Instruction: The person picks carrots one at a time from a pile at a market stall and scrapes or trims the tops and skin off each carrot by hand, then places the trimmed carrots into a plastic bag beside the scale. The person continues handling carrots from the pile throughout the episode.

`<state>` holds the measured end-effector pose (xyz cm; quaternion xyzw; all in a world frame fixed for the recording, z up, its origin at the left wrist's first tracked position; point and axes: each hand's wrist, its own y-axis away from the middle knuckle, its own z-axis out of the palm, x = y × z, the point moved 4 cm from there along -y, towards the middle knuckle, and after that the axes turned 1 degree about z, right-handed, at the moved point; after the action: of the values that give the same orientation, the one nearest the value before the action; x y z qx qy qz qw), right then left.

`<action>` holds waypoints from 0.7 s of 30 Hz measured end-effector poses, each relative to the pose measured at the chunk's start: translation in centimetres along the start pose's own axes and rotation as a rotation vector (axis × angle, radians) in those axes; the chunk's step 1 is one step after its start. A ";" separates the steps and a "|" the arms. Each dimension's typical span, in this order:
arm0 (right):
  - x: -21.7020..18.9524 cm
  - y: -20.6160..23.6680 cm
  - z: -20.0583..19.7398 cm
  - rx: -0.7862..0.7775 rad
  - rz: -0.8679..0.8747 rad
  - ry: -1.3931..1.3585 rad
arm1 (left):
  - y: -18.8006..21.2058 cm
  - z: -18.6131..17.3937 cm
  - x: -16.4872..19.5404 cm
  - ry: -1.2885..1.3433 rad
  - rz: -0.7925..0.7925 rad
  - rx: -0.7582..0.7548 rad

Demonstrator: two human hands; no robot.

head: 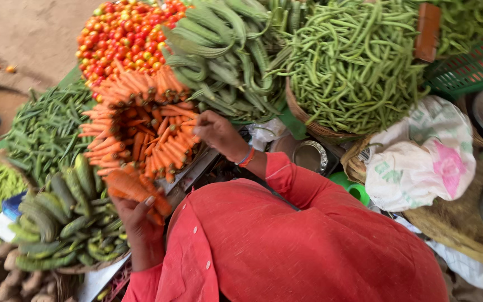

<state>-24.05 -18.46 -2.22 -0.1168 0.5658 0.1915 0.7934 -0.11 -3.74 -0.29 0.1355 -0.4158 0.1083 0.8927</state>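
- I see a big heap of green beans (pixel 353 67) in a woven basket, well beyond my right hand's fingers and off to their right
- A pile of long ridged gourds (pixel 225 56) lies just past the right fingers, with a mound of red and orange tomatoes (pixel 127 33) farther out to the left of it
- The stack of carrots (pixel 141 128) sits between my two hands; my right hand (pixel 216 133) rests at its near-right edge, fingers curled narrow onto the carrot tips
- A basket of dark green cucumbers (pixel 65 223) lies just left of my left fingers, with slim okra pods (pixel 43 131) beyond it
- A crumpled white plastic bag (pixel 420 154) sits well to the right of the right fingers
- My left hand (pixel 141 223) is raised near my red sleeve, fingers wrapped around a bunch of carrots (pixel 135 190), held just short of the main stack
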 end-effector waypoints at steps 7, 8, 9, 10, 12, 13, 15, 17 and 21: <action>4.3 0.4 1.6 0.063 -0.120 0.118 | 0.3 -5.7 -2.1 -0.035 0.000 -0.004; 4.6 0.2 1.5 0.090 -0.085 0.110 | 0.0 -5.8 -2.2 -0.030 0.009 -0.008; 5.0 0.1 1.4 0.111 -0.048 0.103 | -0.1 -6.0 -2.3 -0.023 0.020 -0.008; 3.3 -1.2 1.7 0.128 -0.014 0.101 | -0.9 -5.0 -0.7 -0.018 0.023 -0.011; 2.8 -1.1 1.8 0.075 -0.114 0.172 | -1.1 -5.0 -0.6 -0.005 0.024 -0.020; 2.5 -1.1 2.0 0.049 -0.164 0.205 | -1.1 -5.0 -0.6 0.001 0.032 -0.018; 2.3 -1.2 2.1 0.058 -0.129 0.305 | -1.0 -5.1 -0.5 0.009 0.040 -0.010; 2.4 -1.0 2.1 0.060 -0.157 0.393 | -1.0 -5.7 -0.8 -0.003 0.052 -0.028; 2.3 -0.8 1.5 0.077 -0.230 0.440 | -1.0 -7.2 -1.7 0.047 0.059 -0.021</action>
<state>-21.75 -18.12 -3.91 -0.1889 0.7150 0.0484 0.6714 4.32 -2.44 -6.19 0.1112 -0.3995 0.1331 0.9002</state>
